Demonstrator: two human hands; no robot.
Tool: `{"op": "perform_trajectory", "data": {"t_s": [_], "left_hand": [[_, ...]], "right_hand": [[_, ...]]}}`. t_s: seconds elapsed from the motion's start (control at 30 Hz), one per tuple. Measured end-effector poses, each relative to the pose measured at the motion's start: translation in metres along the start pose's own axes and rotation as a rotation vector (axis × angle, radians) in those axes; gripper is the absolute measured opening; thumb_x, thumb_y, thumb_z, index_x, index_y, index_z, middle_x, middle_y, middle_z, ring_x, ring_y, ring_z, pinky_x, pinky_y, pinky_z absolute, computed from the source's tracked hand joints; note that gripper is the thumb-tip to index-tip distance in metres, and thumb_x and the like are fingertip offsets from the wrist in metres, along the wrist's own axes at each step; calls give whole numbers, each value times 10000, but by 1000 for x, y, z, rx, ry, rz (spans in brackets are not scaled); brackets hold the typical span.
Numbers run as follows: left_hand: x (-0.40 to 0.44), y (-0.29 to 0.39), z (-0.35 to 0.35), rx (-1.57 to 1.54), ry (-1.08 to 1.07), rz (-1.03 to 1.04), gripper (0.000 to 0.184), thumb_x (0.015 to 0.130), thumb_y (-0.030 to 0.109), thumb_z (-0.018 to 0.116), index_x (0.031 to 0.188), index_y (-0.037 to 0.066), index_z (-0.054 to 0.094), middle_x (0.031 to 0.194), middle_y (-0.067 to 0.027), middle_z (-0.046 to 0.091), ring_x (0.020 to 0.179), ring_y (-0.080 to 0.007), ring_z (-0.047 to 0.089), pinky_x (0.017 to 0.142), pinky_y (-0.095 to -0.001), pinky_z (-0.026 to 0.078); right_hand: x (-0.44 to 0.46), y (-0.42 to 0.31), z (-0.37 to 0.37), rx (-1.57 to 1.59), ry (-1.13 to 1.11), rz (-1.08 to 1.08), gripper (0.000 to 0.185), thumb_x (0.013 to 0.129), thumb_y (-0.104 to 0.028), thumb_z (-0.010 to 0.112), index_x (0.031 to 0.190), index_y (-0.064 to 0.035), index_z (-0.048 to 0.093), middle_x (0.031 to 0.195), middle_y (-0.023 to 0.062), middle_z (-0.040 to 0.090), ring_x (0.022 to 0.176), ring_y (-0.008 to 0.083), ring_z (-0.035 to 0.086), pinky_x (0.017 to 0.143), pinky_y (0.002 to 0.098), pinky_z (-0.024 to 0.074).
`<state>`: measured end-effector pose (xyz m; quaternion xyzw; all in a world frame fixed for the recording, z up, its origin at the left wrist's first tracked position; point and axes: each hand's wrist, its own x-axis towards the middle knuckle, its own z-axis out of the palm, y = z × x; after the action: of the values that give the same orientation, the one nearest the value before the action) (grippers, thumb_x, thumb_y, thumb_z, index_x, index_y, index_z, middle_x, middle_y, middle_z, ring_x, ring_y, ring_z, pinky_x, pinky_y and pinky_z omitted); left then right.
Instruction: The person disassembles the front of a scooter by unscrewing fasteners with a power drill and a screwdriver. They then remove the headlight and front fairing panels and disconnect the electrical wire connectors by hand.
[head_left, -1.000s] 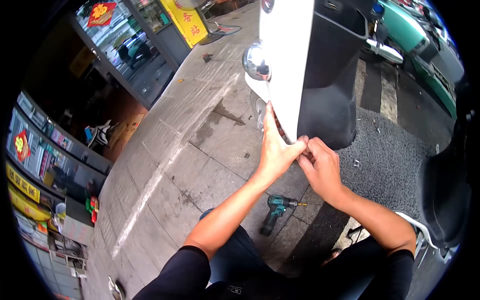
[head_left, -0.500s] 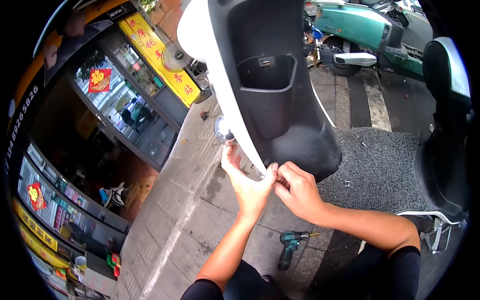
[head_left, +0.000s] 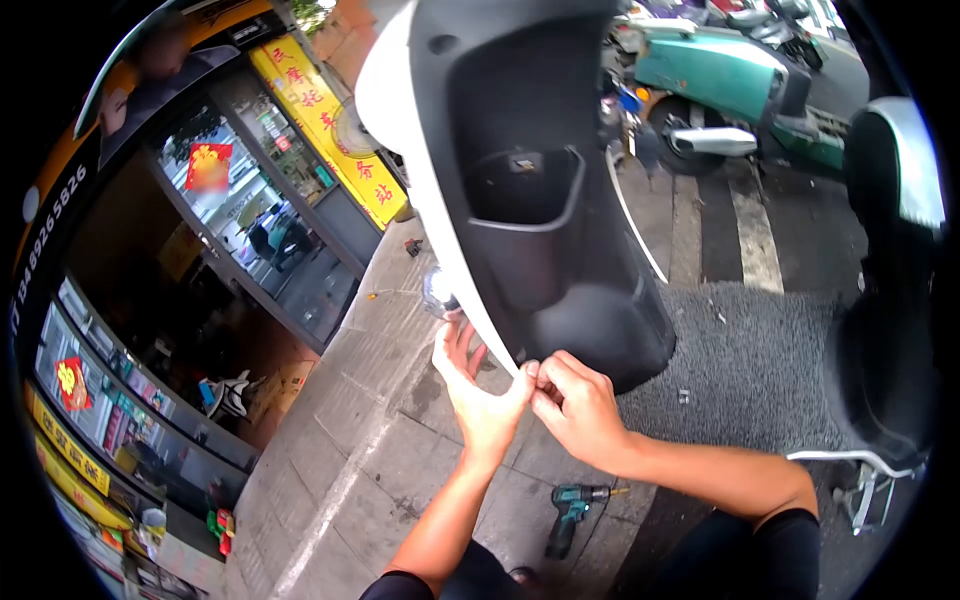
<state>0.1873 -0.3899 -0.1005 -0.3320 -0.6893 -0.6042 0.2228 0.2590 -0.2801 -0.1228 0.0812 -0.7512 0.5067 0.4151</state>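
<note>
A scooter's front section stands before me, with a black inner leg shield [head_left: 530,270] and a white outer panel [head_left: 433,190]. My left hand [head_left: 482,410] grips the lower edge of the white panel, thumb at the edge and fingers reaching behind it. Beside that thumb, my right hand [head_left: 582,405] is closed in a pinch at the same lower corner; whatever is between its fingertips is hidden. Just above my left fingers, a clear round lamp-like part [head_left: 438,292] shows at the panel's outer side.
A teal cordless drill [head_left: 570,518] with a bit lies on the paving below my hands. A grey floor mat [head_left: 740,350] covers the scooter's footboard area, with a black seat [head_left: 880,290] at right. A green scooter [head_left: 710,65] stands behind. Glass shop doors [head_left: 270,220] are at left.
The view has tilted slightly, so the scooter and drill sit a little differently in the picture. Both hands stay together at the panel's lower corner.
</note>
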Motion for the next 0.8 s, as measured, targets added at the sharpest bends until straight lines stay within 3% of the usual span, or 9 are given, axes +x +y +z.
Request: {"op": "perform_trajectory", "data": {"t_s": [0.07, 0.13, 0.27, 0.37, 0.47, 0.57, 0.63, 0.7, 0.8], "left_hand": [[10, 10, -3, 131, 60, 95, 1047, 659, 229, 841, 1449, -21, 201, 1489, -248, 263, 1358, -350, 348, 1076, -469, 350], [27, 19, -7, 339, 72, 247, 1114, 635, 325, 857, 1469, -25, 207, 1503, -265, 233, 1374, -379, 296, 1082, -476, 326], [61, 44, -19, 416, -95, 315, 989, 585, 217, 818, 1428, -10, 352, 1428, -226, 411, 1316, -422, 374, 1066, -481, 351], [66, 36, -33, 395, -177, 345, 983, 583, 211, 818, 1426, -12, 363, 1420, -235, 416, 1307, -414, 389, 1032, -468, 393], [68, 39, -36, 376, -215, 337, 983, 591, 220, 825, 1430, -2, 363, 1406, -243, 417, 1285, -386, 414, 944, -418, 470], [74, 41, -37, 377, -229, 335, 1003, 611, 286, 849, 1436, 16, 346, 1407, -228, 401, 1277, -362, 420, 922, -417, 482], [81, 42, -32, 262, -208, 260, 1030, 622, 417, 871, 1419, 8, 362, 1321, -157, 467, 1167, -255, 511, 901, -361, 461], [100, 54, -28, 112, -202, 288, 972, 632, 418, 870, 1369, 10, 386, 1345, -153, 453, 1249, -251, 466, 1025, -399, 395], [110, 64, -30, 120, -153, 319, 797, 686, 352, 844, 1295, 7, 463, 1344, -156, 486, 1263, -269, 461, 1055, -413, 355]], "right_hand": [[7, -2, 1, 30, 28, 0, 158, 777, -22, 695, 787, -3, 539, 736, 120, 561, 625, 298, 611, 552, 387, 481], [13, -8, 3, 42, 13, 7, 170, 777, -20, 706, 773, -1, 537, 726, 115, 560, 603, 279, 609, 540, 374, 477], [22, -13, 4, -2, 10, -9, 198, 783, -25, 727, 747, 2, 535, 700, 107, 556, 550, 235, 591, 514, 348, 465], [21, -17, 5, -81, -24, -6, 185, 761, -7, 714, 794, 24, 534, 733, 118, 542, 605, 233, 600, 538, 338, 466], [28, -23, 6, -167, -25, -130, 189, 734, 6, 698, 835, 32, 540, 739, 156, 537, 636, 345, 588, 559, 385, 466], [32, -25, 3, -197, -20, -137, 176, 751, -22, 709, 808, 13, 546, 720, 130, 534, 609, 302, 590, 545, 387, 456], [36, -21, -3, -227, -50, -154, 185, 771, -69, 715, 788, -7, 542, 716, 112, 538, 598, 297, 584, 539, 391, 454], [34, -18, -7, -261, -101, -123, 206, 791, -115, 722, 768, -28, 537, 712, 94, 542, 586, 293, 577, 533, 395, 452], [36, -11, -13, -158, -115, -144, 250, 806, -151, 717, 715, -36, 515, 671, 93, 520, 554, 287, 544, 507, 388, 426]]}}
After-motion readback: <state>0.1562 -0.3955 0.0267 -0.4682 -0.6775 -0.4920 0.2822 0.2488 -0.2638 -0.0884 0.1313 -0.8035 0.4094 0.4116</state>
